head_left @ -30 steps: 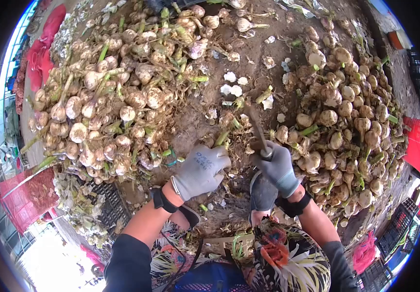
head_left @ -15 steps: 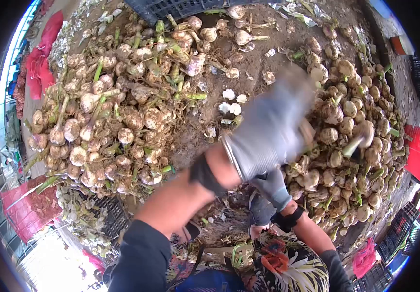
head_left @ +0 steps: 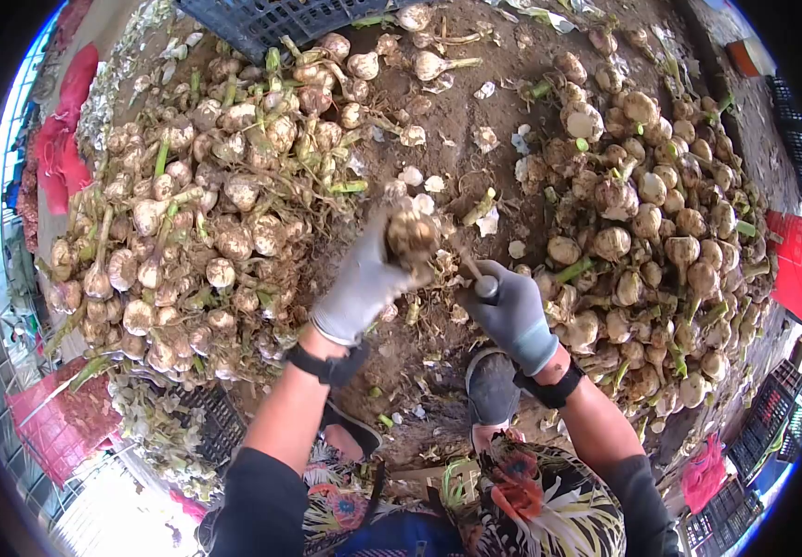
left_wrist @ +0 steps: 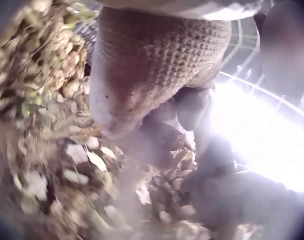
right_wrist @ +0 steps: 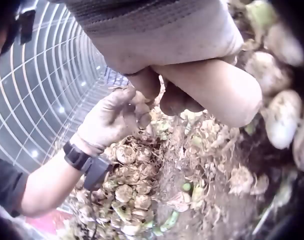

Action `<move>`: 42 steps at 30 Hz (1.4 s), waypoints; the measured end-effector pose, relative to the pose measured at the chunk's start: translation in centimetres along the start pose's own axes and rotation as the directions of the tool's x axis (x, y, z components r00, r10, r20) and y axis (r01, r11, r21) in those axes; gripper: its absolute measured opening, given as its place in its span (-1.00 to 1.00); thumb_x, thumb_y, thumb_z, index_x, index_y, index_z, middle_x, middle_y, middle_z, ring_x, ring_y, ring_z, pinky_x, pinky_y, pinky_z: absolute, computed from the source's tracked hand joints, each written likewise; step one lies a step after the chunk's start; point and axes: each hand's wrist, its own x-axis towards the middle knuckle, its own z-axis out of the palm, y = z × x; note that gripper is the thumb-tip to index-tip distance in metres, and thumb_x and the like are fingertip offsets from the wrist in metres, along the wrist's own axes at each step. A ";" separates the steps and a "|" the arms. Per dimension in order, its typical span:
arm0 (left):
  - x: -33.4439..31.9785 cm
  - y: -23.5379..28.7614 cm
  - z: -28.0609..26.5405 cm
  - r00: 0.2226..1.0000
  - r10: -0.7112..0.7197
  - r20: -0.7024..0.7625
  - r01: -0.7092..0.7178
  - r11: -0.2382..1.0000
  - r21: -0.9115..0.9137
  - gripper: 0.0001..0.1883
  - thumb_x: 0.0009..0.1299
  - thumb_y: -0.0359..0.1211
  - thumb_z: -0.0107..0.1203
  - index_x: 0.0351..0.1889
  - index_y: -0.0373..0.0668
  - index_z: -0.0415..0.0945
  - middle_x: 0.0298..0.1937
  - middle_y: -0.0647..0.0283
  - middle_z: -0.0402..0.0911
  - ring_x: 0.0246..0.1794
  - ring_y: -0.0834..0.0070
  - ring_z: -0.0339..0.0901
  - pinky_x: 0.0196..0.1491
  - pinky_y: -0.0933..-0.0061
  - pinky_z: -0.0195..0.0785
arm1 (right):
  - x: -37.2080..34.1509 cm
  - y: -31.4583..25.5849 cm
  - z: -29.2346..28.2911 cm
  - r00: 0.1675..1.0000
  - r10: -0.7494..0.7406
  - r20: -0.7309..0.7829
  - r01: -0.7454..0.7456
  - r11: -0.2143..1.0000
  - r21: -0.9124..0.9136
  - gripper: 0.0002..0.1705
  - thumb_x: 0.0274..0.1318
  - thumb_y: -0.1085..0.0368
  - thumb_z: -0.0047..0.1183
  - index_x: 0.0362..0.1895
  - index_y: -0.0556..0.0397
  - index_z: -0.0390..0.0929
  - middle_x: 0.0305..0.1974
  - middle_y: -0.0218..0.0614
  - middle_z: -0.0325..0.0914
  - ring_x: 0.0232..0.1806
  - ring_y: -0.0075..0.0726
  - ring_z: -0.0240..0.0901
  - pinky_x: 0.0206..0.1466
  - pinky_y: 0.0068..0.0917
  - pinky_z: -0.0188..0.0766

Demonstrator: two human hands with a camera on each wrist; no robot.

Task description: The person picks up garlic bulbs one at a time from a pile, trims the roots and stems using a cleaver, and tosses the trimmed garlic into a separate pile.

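In the head view my gloved left hand holds a garlic bulb, root side showing, between the two piles. Just right of it, my gloved right hand grips a knife by its handle; the thin blade points up and left, beside the bulb. The right wrist view shows the left hand with its fingers curled around something partly hidden, and the right glove close to the lens. Glove fabric fills the upper left wrist view, where the bulb cannot be made out.
A large pile of stemmed garlic lies on the left, a pile of mostly trimmed bulbs on the right. A dark crate stands at the top. Skins and stem pieces litter the soil; a shoe is below the right hand.
My left hand reached across to the right pile half a second ago and is now back left, holding a bulb. The right hand keeps the knife. More of the top crate shows.
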 end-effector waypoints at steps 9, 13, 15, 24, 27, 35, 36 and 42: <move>-6.1 -6.4 0.0 0.897 0.442 -0.016 -0.385 0.797 0.466 -0.15 0.21 -0.55 0.37 0.45 -0.27 0.15 0.19 0.18 0.50 0.19 0.50 0.46 0.18 0.44 0.46 | -3.0 -2.1 1.3 0.922 -0.330 0.203 0.379 0.651 -0.658 -0.72 -0.02 0.28 0.17 -0.14 -0.08 0.52 -0.37 -0.27 0.59 -0.38 -0.05 0.61 -0.24 -0.13 0.50; -8.1 -7.2 -0.1 0.964 0.235 -0.124 -0.188 0.933 0.305 -0.14 0.20 -0.51 0.40 0.44 -0.26 0.15 0.19 0.21 0.50 0.16 0.52 0.47 0.22 0.42 0.41 | -3.5 -2.1 1.7 0.909 -0.353 0.224 0.409 0.645 -0.645 -0.75 -0.03 0.29 0.17 -0.19 -0.07 0.51 -0.38 -0.25 0.57 -0.37 -0.05 0.60 -0.27 -0.14 0.47; -8.6 -7.7 -0.1 0.986 0.068 -0.154 -0.050 0.992 0.115 -0.14 0.19 -0.49 0.41 0.43 -0.25 0.15 0.18 0.22 0.50 0.15 0.53 0.47 0.25 0.40 0.38 | -3.2 -1.8 1.5 0.915 -0.349 0.204 0.392 0.644 -0.657 -0.76 -0.04 0.29 0.17 -0.21 -0.08 0.51 -0.37 -0.25 0.57 -0.37 -0.04 0.59 -0.27 -0.15 0.47; -10.2 -4.5 -0.7 0.947 0.319 0.045 -0.320 0.914 0.248 -0.19 0.15 -0.40 0.46 0.36 -0.26 0.28 0.11 0.21 0.57 0.10 0.47 0.53 0.21 0.41 0.41 | -3.9 -0.3 1.8 0.948 -0.271 0.170 0.317 0.726 -0.610 -0.85 -0.02 0.34 0.17 -0.29 -0.13 0.55 -0.41 -0.26 0.61 -0.38 -0.02 0.61 -0.30 -0.18 0.52; -12.3 -2.3 0.4 0.957 0.268 0.111 -0.290 0.898 0.332 -0.30 0.19 -0.26 0.47 0.23 -0.31 0.38 0.01 0.22 0.62 0.02 0.50 0.56 0.13 0.43 0.45 | -3.2 2.1 0.5 0.999 -0.053 -0.006 0.038 0.794 -0.607 -0.87 0.07 0.28 0.20 -0.25 -0.07 0.60 -0.43 -0.10 0.63 -0.38 0.10 0.62 -0.30 -0.13 0.55; -10.8 -3.4 1.1 0.841 0.257 0.477 -0.514 0.099 0.852 -0.75 0.06 -0.37 0.26 -0.27 -0.02 0.57 -0.13 0.24 0.56 -0.32 0.24 0.56 -0.09 0.22 0.43 | -3.8 -1.0 2.1 0.962 -0.175 0.210 0.244 0.896 -0.371 -0.70 0.04 0.27 0.20 -0.09 0.00 0.66 -0.42 -0.01 0.63 -0.34 0.12 0.64 -0.26 -0.20 0.55; -11.1 -4.9 0.9 0.823 0.340 0.455 -0.531 0.178 0.828 -0.78 0.03 -0.36 0.17 -0.31 0.05 0.57 -0.13 0.28 0.56 -0.38 0.24 0.52 -0.20 0.16 0.39 | -3.0 0.5 2.1 0.978 -0.022 0.206 0.127 0.850 -0.511 -0.70 0.03 0.24 0.20 -0.10 -0.01 0.67 -0.42 0.00 0.63 -0.34 0.14 0.63 -0.24 -0.19 0.56; -11.3 -4.7 1.5 0.777 0.366 0.512 -0.592 0.150 0.792 -0.84 0.06 -0.36 0.19 -0.37 0.08 0.56 -0.18 0.32 0.53 -0.44 0.30 0.55 -0.33 0.20 0.39 | -4.3 4.3 2.1 0.962 0.115 0.246 -0.003 0.911 -0.413 -0.77 0.00 0.29 0.15 -0.21 0.03 0.69 -0.43 -0.08 0.67 -0.41 -0.14 0.65 -0.27 -0.33 0.54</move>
